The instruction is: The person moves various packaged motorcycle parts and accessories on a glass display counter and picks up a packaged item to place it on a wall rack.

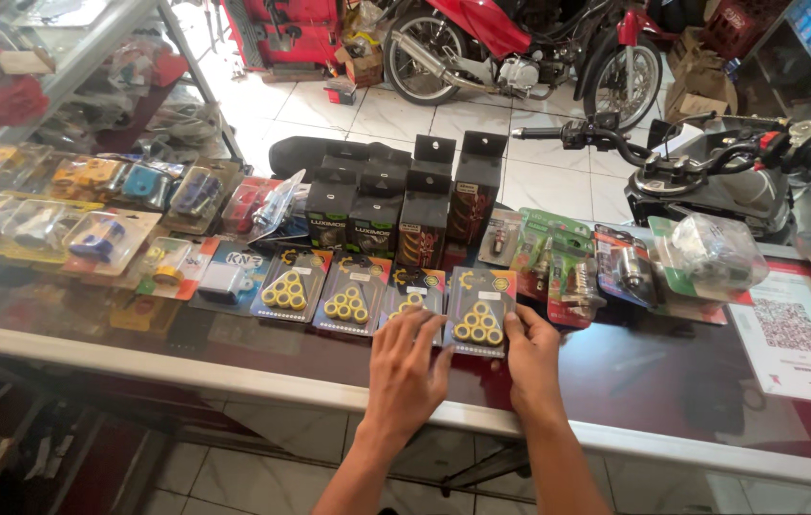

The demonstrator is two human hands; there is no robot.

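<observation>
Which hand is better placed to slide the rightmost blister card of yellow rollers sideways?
Probably the right hand: its fingers touch that blister card of yellow rollers at its right edge, while the left hand mostly covers the neighbouring card.

head camera looks down, close over the counter (234, 367).

The roller pack (480, 315) is shiny clear plastic over card. The counter (634, 381) is smooth, glossy glass. The black boxes (425, 215) look like matt cardboard.
</observation>
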